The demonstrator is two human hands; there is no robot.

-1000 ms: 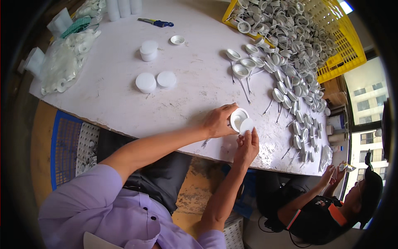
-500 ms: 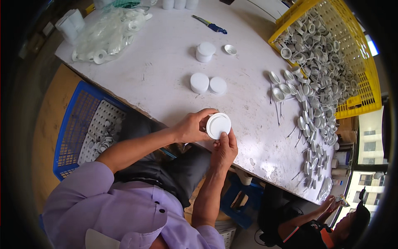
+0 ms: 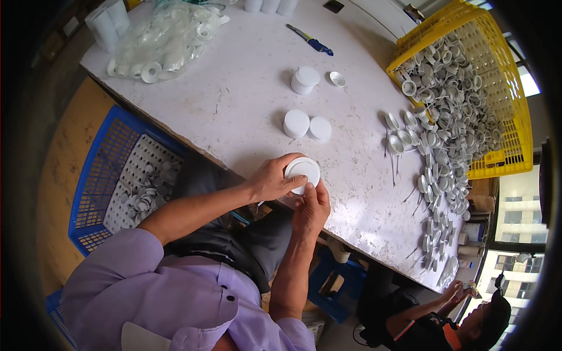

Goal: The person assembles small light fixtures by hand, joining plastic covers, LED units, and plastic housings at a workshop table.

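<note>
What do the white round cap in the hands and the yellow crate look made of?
White round cap: probably moulded plastic, smooth, evenly white and matte. Yellow crate: seemingly rigid plastic, uniform bright colour with a moulded lattice wall. Left hand and right hand both grip the cap.

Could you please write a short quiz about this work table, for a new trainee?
1. True or false: both hands hold the white round cap.
2. Which colour is the crate full of small metal parts? A blue, B yellow, C green.
3. Fill in: two white caps stand side by side on the ____.

Key: 1 true, left hand and right hand. 2 B. 3 table.
</note>
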